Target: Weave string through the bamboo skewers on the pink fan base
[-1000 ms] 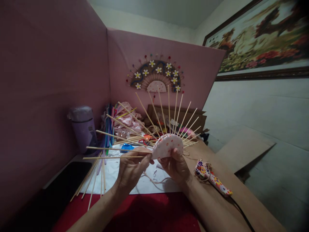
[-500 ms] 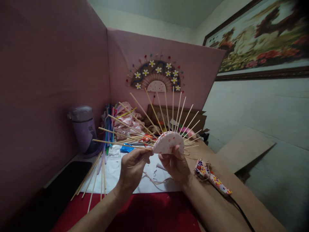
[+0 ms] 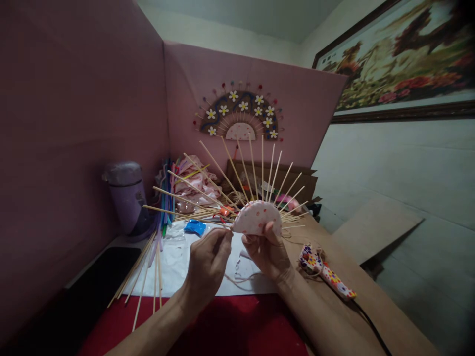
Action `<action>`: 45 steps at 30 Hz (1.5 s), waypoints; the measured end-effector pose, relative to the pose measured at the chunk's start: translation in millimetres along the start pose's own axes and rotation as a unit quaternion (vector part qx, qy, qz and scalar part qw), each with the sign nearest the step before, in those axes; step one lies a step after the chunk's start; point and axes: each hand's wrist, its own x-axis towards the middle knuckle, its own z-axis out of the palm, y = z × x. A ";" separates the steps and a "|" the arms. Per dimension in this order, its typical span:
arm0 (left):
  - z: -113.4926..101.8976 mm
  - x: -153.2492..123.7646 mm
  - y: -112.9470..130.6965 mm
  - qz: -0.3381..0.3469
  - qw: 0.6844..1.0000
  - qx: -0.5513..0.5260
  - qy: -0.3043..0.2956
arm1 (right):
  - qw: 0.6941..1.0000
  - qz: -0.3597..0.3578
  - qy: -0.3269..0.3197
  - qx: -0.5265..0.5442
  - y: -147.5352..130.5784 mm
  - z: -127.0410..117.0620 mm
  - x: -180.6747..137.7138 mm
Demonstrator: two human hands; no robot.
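Observation:
My right hand (image 3: 270,257) grips the lower right edge of a half-round piece covered in pale pink spotted fabric (image 3: 256,217), thumb in front. Thin wooden sticks (image 3: 222,179) fan out from its curved rim to the left, upward and to the right. At its left corner my left hand (image 3: 208,259) is closed in a pinch, fingertips touching or nearly touching the edge. What lies between those fingertips is too small to make out. Twine (image 3: 243,281) lies on the white sheet (image 3: 178,269) below the hands.
A flower-patterned, fabric-wrapped tool with a black cord (image 3: 326,272) lies on the right. Loose sticks (image 3: 143,279) and a lilac flask-like container (image 3: 128,198) are at left. Behind are pink cloth (image 3: 196,180), a blue packet (image 3: 195,227) and a cardboard box (image 3: 297,180). A finished-looking fan (image 3: 239,111) hangs on the pink panel.
The half-round piece has shifted slightly left and its sticks have tilted a little. My left hand has moved slightly down and left, off the lowest left stick, with fingers pinched tighter.

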 end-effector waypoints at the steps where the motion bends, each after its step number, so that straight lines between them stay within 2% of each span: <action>1: 0.1 1.0 1.3 -0.064 0.996 -0.061 -0.025 | 1.000 0.001 -0.002 -0.001 0.2 -0.3 0.0; 3: 0.1 4.0 3.3 -0.183 0.958 -0.207 -0.075 | 1.000 0.003 -0.004 -0.005 0.4 -0.4 -0.3; 5: -0.3 7.3 4.4 -0.263 0.901 -0.325 -0.116 | 1.000 0.004 -0.003 -0.007 0.3 0.0 -0.7; 8: -0.9 10.4 4.1 -0.320 0.846 -0.400 -0.147 | 1.000 0.015 -0.004 0.000 -0.2 0.8 -1.1; 10: -0.7 10.4 3.0 -0.330 0.836 -0.409 -0.159 | 1.000 0.027 -0.011 0.004 -0.8 0.8 -1.3; 12: 0.1 9.3 2.1 -0.307 0.853 -0.393 -0.154 | 0.999 0.036 -0.017 0.005 -1.2 0.6 -1.8; 15: 2.0 6.5 2.7 -0.251 0.899 -0.336 -0.125 | 0.999 0.043 -0.021 0.003 -1.4 0.3 -2.9; 17: 3.3 4.8 4.9 -0.233 0.915 -0.309 -0.113 | 0.999 0.044 -0.027 0.001 -1.5 0.2 -3.4; 27: 3.7 4.5 9.1 -0.182 0.940 -0.287 -0.032 | 0.999 0.031 -0.015 0.005 -3.8 -0.8 -2.2; 35: 1.4 2.0 13.6 -0.157 0.948 -0.275 0.029 | 0.999 0.035 -0.014 0.006 -4.4 -1.2 -1.7; 39: 1.4 -0.8 14.0 -0.142 0.961 -0.237 0.011 | 0.999 0.041 -0.013 0.028 -3.7 -1.5 -0.7; 45: 2.3 -4.1 4.6 -0.049 0.990 -0.132 0.013 | 0.999 0.041 -0.004 0.020 -4.9 -3.7 -1.6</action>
